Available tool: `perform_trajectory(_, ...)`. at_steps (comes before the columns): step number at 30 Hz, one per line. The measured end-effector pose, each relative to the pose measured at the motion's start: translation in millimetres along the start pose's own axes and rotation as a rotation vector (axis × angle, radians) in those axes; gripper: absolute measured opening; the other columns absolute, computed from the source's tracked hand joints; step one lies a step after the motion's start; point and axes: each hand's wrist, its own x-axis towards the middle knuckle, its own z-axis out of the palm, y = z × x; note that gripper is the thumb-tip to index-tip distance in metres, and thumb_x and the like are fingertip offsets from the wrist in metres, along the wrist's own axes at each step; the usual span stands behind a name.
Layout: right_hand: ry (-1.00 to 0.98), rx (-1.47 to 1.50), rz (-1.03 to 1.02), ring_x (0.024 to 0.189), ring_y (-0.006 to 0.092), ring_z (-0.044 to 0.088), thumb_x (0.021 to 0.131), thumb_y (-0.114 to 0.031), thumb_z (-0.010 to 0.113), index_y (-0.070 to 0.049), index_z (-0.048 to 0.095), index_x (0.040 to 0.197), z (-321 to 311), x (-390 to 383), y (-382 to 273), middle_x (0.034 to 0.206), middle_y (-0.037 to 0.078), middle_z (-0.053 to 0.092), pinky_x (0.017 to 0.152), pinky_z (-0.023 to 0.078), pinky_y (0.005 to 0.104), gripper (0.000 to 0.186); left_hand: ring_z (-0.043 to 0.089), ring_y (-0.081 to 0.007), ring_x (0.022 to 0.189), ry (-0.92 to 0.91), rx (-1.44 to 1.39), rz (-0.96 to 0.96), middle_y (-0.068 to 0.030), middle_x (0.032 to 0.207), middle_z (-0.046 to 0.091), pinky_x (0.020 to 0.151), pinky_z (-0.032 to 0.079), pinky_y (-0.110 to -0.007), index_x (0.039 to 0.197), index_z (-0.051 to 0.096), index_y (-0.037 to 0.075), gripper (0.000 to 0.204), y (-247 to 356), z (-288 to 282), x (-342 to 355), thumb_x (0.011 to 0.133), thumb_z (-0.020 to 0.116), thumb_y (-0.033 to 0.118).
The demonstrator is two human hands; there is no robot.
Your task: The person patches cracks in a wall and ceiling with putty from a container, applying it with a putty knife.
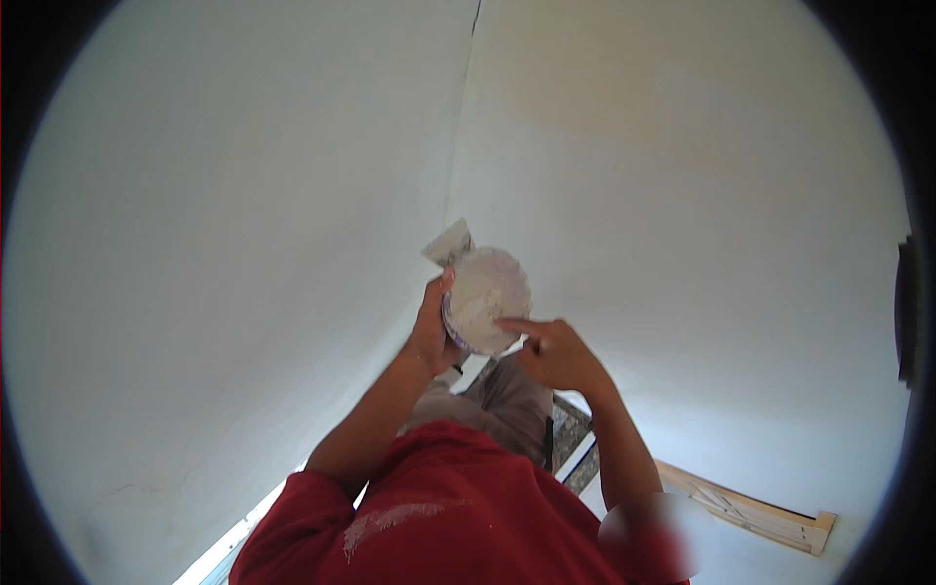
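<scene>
My left hand (430, 329) grips a round container (479, 286) of pale, pasty material at its side. A scraper (446, 240) with a wide, smeared blade sticks out behind the container's upper left; its handle is hidden. My right hand (560, 357) has its index finger stretched onto the paste near the container's lower right, with the other fingers bent and nothing visible in them.
Two pale walls (224, 214) meet in a corner seam ahead, cracked at the top. Below are my legs and a speckled grey strip (574, 415). A light wooden piece (741, 507) lies at lower right; a dark object (905, 307) sits at the right edge.
</scene>
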Motion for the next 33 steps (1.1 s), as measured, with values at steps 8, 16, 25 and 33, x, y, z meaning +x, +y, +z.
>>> perform_trajectory(8,-0.191,0.753,0.127,0.046,0.004,0.032,0.087,-0.004,0.045,-0.004,0.06,0.124,-29,-4,-26,0.055,-0.005,0.039,0.042,0.027,0.0215,0.039,0.053,-0.0293,0.128,-0.048,0.011,0.0,-0.0136,0.139,0.055,0.109,0.042,-0.045,0.143,0.044,0.006,0.073,7,-1,-7,0.093,0.045,0.06)
perform_trajectory(16,0.417,0.694,-0.561,0.045,0.0064,0.035,0.093,-0.009,0.045,-0.004,0.053,0.136,-184,-8,-154,0.061,0.0,0.043,0.041,0.032,0.0223,0.044,0.051,-0.0327,0.129,-0.094,0.025,-0.001,-0.0145,0.14,0.053,0.111,0.038,-0.051,0.143,0.044,0.008,0.077,0,-6,-3,0.089,0.049,0.062)
perform_trajectory(25,1.03,-0.118,-0.783,0.053,0.0126,0.051,0.091,-0.013,0.045,0.0,0.047,0.143,-309,1,-326,0.063,0.006,0.056,0.057,0.048,0.0302,0.053,0.049,-0.0352,0.13,-0.047,0.039,0.046,-0.0153,0.142,0.051,0.11,0.038,-0.055,0.143,0.044,0.01,0.079,-14,0,-6,0.087,0.049,0.065)
perform_trajectory(33,1.276,-0.51,-0.666,0.072,0.0319,0.067,0.087,-0.012,0.044,0.0,0.04,0.146,-326,25,-380,0.076,0.017,0.067,0.069,0.055,0.0425,0.06,0.05,-0.0352,0.13,-0.063,-0.007,0.06,-0.0146,0.14,0.053,0.11,0.038,-0.055,0.141,0.045,0.01,0.077,-11,-1,-2,0.086,0.051,0.064)
